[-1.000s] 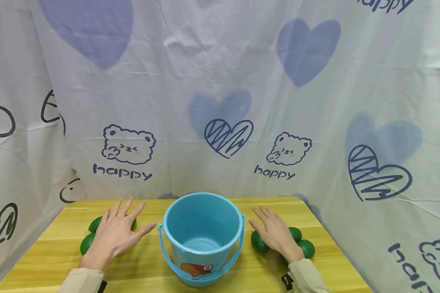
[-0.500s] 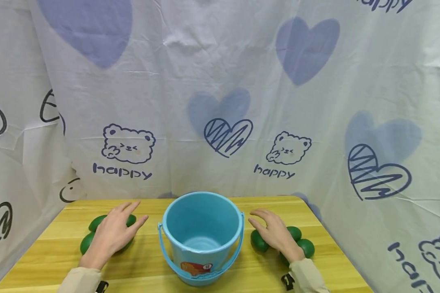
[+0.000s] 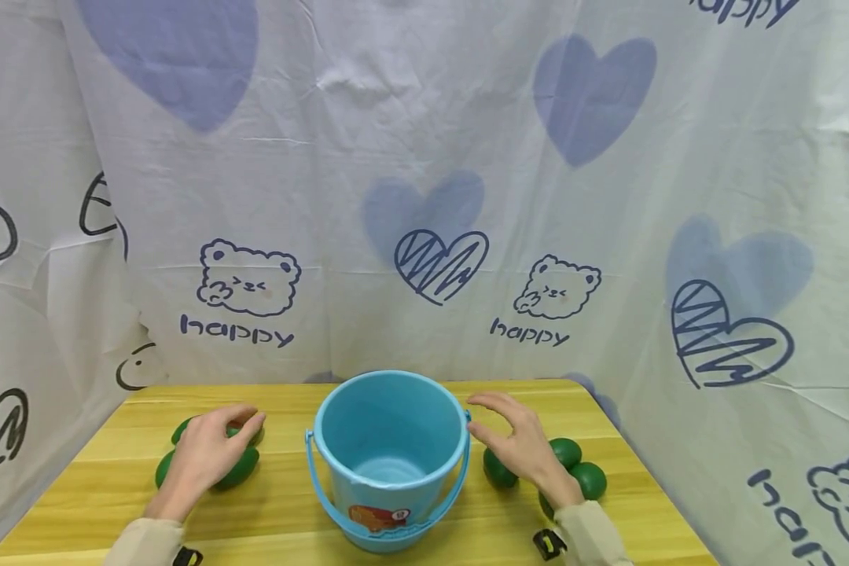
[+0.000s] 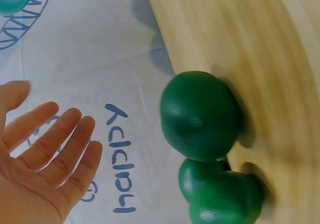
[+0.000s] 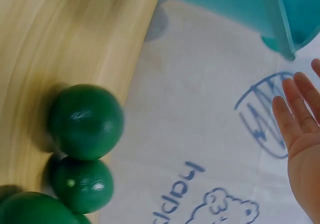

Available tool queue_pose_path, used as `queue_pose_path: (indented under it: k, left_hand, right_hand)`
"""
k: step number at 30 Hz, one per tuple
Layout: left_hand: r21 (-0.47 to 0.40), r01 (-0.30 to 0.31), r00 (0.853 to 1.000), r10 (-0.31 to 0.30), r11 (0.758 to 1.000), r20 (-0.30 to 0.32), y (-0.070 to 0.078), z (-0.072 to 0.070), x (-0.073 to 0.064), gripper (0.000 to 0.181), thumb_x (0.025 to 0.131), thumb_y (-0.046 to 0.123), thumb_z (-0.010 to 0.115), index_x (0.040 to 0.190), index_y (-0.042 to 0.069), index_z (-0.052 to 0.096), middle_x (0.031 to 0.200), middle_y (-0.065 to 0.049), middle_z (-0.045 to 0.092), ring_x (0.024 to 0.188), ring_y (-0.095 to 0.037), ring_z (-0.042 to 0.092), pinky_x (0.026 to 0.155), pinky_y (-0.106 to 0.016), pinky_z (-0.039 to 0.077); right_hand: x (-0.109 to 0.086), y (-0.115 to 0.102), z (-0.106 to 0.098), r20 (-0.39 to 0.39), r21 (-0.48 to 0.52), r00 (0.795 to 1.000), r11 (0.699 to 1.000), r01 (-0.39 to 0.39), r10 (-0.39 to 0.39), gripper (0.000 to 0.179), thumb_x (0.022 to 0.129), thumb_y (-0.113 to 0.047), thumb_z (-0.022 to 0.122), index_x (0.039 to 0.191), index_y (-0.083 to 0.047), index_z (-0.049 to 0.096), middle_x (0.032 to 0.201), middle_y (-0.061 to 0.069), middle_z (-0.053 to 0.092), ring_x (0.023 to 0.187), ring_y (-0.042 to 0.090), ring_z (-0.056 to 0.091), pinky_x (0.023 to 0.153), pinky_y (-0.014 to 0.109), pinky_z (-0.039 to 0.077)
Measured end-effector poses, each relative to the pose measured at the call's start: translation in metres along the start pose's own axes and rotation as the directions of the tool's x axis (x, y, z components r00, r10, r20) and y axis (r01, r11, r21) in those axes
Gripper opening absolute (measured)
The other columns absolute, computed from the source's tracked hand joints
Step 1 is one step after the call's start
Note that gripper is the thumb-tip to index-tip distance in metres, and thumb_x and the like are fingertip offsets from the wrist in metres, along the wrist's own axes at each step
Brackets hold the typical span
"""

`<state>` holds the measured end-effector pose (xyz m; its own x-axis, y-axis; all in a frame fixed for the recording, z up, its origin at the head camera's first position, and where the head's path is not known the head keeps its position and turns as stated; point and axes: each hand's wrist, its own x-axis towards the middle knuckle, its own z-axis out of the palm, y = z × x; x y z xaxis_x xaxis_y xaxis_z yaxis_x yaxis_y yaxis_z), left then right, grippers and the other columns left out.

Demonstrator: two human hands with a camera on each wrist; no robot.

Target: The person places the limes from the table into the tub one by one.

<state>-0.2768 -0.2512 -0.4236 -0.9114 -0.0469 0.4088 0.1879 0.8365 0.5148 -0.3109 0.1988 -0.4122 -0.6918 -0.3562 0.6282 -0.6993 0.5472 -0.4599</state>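
A light blue bucket (image 3: 424,499) with its handle hanging down in front stands mid-table in the head view. My left hand (image 3: 208,448) hovers over several smooth dark-green, egg-shaped fruits (image 3: 240,470) on the left, partly hiding them. The left wrist view shows its fingers loosely bent, holding nothing, beside stacked-looking green fruits (image 4: 200,116). On the right, my right hand (image 3: 523,448) is over a similar group of fruits (image 3: 590,480), its fingertips by the bucket's right handle joint. Nothing is in its palm in the right wrist view, where the fruits (image 5: 85,121) lie left of it.
The wooden-looking tabletop (image 3: 290,511) ends at a white curtain (image 3: 396,94) printed with hearts and bears, which also runs along both sides. Each wrist wears a dark strap (image 3: 548,542) below a beige sleeve (image 3: 594,534).
My left hand has drawn its spread fingers together and bent them, moving slightly left and uncovering more fruit. My right hand has shifted a little left, towards the bucket, its thumb and fingers further apart.
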Motion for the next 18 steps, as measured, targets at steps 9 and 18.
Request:
queue_pose_path:
  k: [9,18]
  left_hand:
    - [-0.063,0.104,0.992,-0.099,0.993,0.077,-0.014,-0.002,-0.002,0.066,0.097,0.063,0.043,0.123,0.007,0.068,0.117,-0.016,0.070,0.104,-0.035,0.065,0.086,-0.053,0.054]
    - [-0.086,0.173,0.977,-0.160,0.981,0.137,-0.024,-0.010,-0.006,0.075,0.096,0.067,0.040,0.128,0.003,0.063,0.123,-0.020,0.066,0.111,-0.041,0.062,0.088,-0.054,0.053]
  right_hand:
    - [0.000,-0.025,0.001,0.071,0.115,0.961,0.959,0.259,-0.268,0.035,0.078,-0.025,0.084,0.110,-0.023,0.070,0.116,0.003,0.066,0.111,0.018,0.059,0.093,0.036,0.054]
    - [-0.004,-0.036,0.005,0.118,0.102,0.948,0.954,0.283,-0.294,0.026,0.075,-0.037,0.085,0.095,-0.028,0.071,0.104,-0.008,0.061,0.106,0.011,0.052,0.088,0.035,0.052]
